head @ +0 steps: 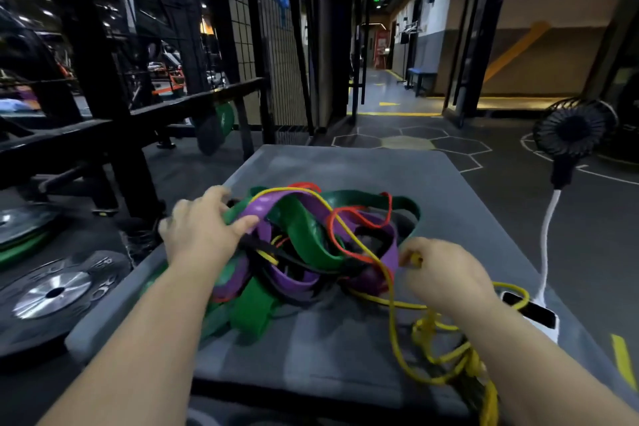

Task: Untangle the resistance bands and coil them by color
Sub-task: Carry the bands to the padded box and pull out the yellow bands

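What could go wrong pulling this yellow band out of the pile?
The yellow band weaves through the red band and the purple band, so pulling with the right hand may tighten the tangle. A yellow loop lies against the white device at the mat's edge; a tug could drag it off.

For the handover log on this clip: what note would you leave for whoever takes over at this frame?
Left hand: rests on the left of the tangle, steadying it.
Right hand: pinches the yellow band.
Green band, purple band, red band and black band are knotted together on the grey mat.
Done: part of the yellow lies in loose loops, near right.
Left: free the yellow, separate the rest, coil each colour; nothing is coiled yet.
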`<state>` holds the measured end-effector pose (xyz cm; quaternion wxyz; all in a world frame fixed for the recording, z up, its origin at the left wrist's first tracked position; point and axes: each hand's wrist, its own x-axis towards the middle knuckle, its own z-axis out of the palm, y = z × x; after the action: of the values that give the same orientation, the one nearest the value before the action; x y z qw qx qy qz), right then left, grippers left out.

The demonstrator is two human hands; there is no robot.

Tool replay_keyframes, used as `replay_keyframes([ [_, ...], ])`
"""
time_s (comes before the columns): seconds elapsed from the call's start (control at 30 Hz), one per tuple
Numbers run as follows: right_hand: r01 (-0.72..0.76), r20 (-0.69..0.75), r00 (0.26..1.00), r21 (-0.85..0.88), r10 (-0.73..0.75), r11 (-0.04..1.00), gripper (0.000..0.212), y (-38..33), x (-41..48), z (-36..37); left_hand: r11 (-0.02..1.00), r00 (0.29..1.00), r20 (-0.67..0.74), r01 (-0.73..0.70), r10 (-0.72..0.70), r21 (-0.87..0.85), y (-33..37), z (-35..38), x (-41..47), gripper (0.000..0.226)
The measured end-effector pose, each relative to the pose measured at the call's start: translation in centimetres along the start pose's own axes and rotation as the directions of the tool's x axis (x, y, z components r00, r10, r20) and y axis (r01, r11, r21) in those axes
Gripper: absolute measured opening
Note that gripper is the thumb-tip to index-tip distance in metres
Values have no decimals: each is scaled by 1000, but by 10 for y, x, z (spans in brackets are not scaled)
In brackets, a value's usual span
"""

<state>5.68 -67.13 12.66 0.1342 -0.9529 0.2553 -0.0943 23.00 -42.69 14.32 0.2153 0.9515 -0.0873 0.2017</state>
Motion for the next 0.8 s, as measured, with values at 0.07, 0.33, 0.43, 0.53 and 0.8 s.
replay_keyframes([
  [0.07,2,96,995,-77,6,997,29,6,1,-2,998,997,-79,1,4,58,-9,6,1,47],
  [0.33,120,320,946,-195,-53,973,50,-2,-3,34,763,747,191,-576,637,-293,27,34,-34,35],
  [0.43,67,267,964,-227,-4,971,68,-6,-3,49,785,715,328,-587,618,-198,29,42,-37,72],
  [0.53,33,239,971,-198,16,980,61,-6,0,57,747,671,438,-665,597,0,28,43,-36,100],
  [0.8,42,266,961,115,-72,992,9,1,7,27,850,844,149,-525,516,31,31,46,-32,35],
])
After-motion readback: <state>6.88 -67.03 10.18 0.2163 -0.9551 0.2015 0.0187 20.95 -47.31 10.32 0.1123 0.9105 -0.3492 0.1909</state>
